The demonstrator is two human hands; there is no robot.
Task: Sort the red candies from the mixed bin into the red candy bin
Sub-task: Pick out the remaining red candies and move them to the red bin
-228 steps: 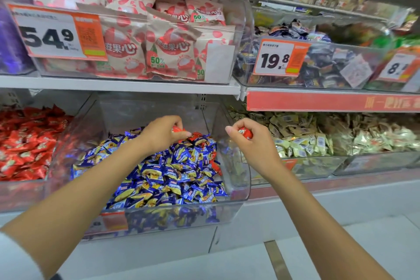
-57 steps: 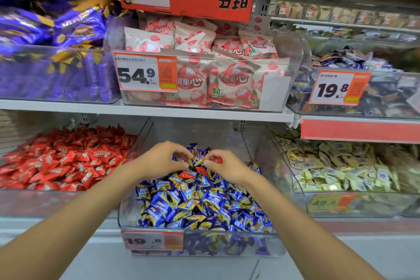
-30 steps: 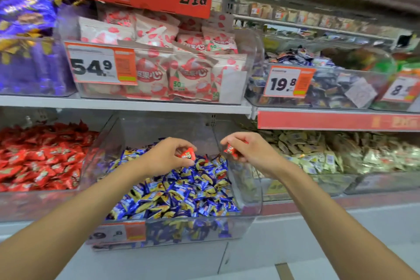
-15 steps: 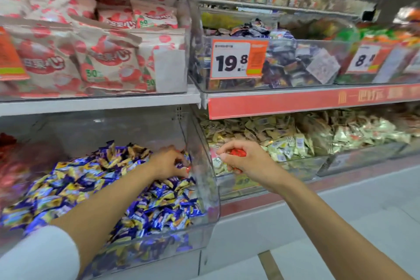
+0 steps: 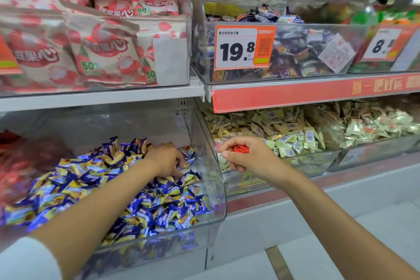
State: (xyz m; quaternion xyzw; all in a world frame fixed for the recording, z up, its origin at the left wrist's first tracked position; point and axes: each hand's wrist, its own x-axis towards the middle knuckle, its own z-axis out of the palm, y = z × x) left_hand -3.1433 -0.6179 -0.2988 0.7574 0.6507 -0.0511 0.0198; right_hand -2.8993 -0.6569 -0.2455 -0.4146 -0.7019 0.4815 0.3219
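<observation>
My left hand [image 5: 165, 159] is down inside the mixed bin [image 5: 216, 188], a clear hard-plastic tub with a curved front wall. Its fingers are bent into the heap of blue-and-yellow candies [image 5: 141, 200], and I cannot tell whether they have closed on anything, because the tips are buried among the crinkled foil wrappers. My right hand [image 5: 252, 162] hangs outside the bin, just beside its right wall, fingers curled and pinching a red candy [image 5: 240, 149] — only a glossy red scrap of wrapper shows between fingers and thumb. The red candy bin [image 5: 13, 173] sits at the far left, next to the mixed bin, its contents a blurred red mass behind the plastic. Behind the right hand lies a tray of pale gold candies [image 5: 295, 129], small, flat and pillow-shaped. On the shelf above stand matte bags [image 5: 102, 52] printed with red fruit — and an orange-and-white price tag [image 5: 244, 46] reading 19.8.
</observation>
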